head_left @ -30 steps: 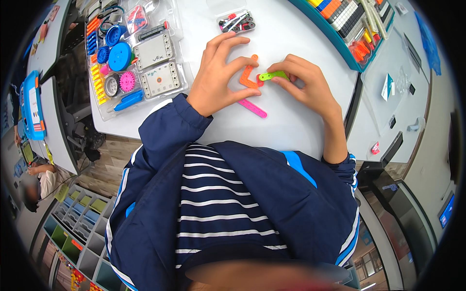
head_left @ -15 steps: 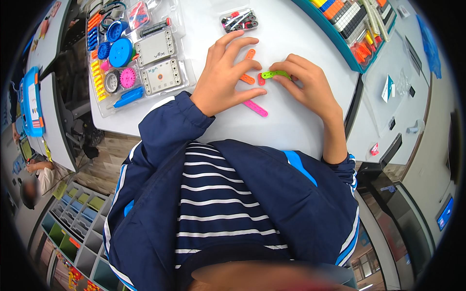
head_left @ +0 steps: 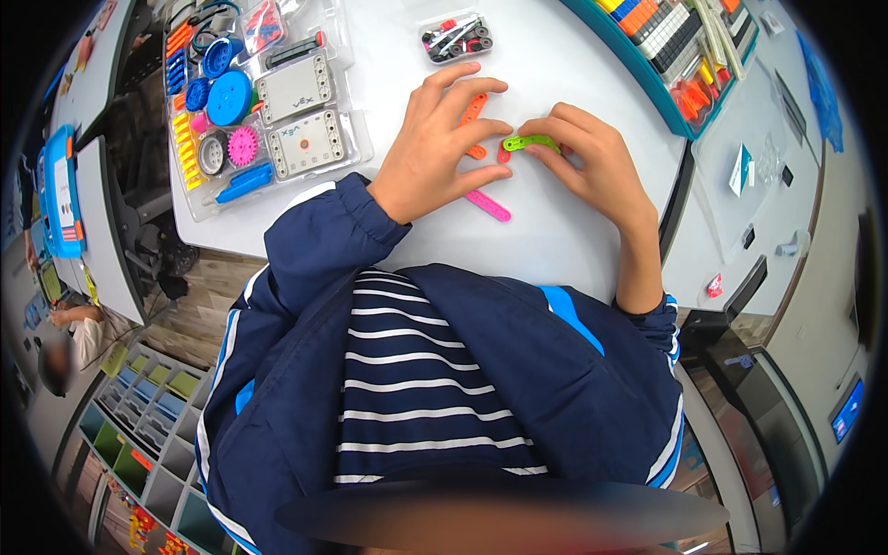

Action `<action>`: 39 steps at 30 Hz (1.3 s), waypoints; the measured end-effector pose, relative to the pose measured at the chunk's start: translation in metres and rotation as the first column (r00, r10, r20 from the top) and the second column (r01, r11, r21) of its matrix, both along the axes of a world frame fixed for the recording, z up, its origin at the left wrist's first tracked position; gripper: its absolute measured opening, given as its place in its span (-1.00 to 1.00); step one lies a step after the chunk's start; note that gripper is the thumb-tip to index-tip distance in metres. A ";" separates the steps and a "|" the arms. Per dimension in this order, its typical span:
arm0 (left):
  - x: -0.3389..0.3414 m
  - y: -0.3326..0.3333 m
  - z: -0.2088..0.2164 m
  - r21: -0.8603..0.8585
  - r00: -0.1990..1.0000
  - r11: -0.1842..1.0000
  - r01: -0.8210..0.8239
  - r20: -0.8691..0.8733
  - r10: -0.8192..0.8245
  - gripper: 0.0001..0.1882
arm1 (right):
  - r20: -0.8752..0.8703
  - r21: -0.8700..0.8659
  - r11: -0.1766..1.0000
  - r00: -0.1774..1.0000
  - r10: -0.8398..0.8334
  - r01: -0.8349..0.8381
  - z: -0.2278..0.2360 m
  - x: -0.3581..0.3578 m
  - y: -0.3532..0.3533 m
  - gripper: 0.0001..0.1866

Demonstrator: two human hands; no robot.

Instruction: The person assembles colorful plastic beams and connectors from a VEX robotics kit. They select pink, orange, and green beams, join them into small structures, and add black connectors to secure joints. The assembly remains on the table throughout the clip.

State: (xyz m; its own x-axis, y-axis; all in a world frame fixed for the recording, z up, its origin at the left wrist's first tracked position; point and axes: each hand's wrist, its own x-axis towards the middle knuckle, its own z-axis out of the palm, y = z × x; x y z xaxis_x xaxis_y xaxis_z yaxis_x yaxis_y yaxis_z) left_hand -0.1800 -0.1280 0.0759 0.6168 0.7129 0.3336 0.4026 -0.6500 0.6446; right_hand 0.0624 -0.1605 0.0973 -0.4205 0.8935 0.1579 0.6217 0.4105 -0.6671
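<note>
My right hand (head_left: pixel 589 159) pinches a lime-green beam (head_left: pixel 531 141) with holes between thumb and fingers. At the beam's left end is a small red piece (head_left: pixel 503 155), overlapped by it; whether the two are joined I cannot tell. My left hand (head_left: pixel 427 146) is just left of them with fingers spread, its thumb and index fingertips near the red piece and nothing plainly gripped. An orange beam part (head_left: pixel 474 108) shows behind the left fingers, and another orange end (head_left: pixel 476 151) shows between index finger and thumb. Below the left thumb, a pink beam (head_left: pixel 488 205) lies on the white table (head_left: pixel 555 250).
Beyond my hands stands a small clear box (head_left: pixel 456 39) of black, red and grey parts. To the left is a clear parts tray (head_left: pixel 356 139) with wheels, gears and grey blocks. A teal-edged bin (head_left: pixel 638 88) of sorted pieces sits at the far right.
My right hand has shifted slightly right with the green beam, and the red piece has moved along with it. My left hand has moved slightly, its fingers still spread.
</note>
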 end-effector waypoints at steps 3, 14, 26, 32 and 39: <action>-0.001 0.001 0.002 0.009 1.000 1.000 -0.015 0.008 0.015 -0.62 | -0.003 0.002 1.000 1.000 0.000 0.000 0.000 0.000 0.000 -0.78; 0.000 0.001 0.003 0.035 1.000 0.999 -0.029 -0.001 0.029 -0.70 | -0.010 -0.002 1.000 1.000 0.002 -0.002 -0.001 -0.003 -0.001 -0.78; -0.002 0.002 0.001 0.115 0.999 0.993 -0.032 0.001 0.032 -0.81 | -0.107 -0.103 0.994 0.993 -0.042 0.031 0.000 -0.001 -0.001 -0.74; -0.001 0.001 0.001 0.104 1.000 0.994 -0.025 0.013 0.023 -0.81 | -0.256 -0.306 0.938 0.935 -0.247 0.164 0.004 0.002 -0.001 -0.70; 0.001 0.000 -0.001 0.088 1.000 0.996 -0.028 0.009 0.028 -0.82 | -0.494 -0.532 0.841 0.773 -0.398 0.093 0.003 -0.009 -0.004 -0.71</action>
State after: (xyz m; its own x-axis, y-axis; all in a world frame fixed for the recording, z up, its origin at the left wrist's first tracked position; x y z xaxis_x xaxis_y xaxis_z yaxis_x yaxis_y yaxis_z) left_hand -0.1794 -0.1279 0.0745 0.5940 0.6973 0.4011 0.4165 -0.6932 0.5883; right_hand 0.0538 -0.1646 0.1007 -0.1425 0.9769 -0.1594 0.0995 -0.1461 -0.9843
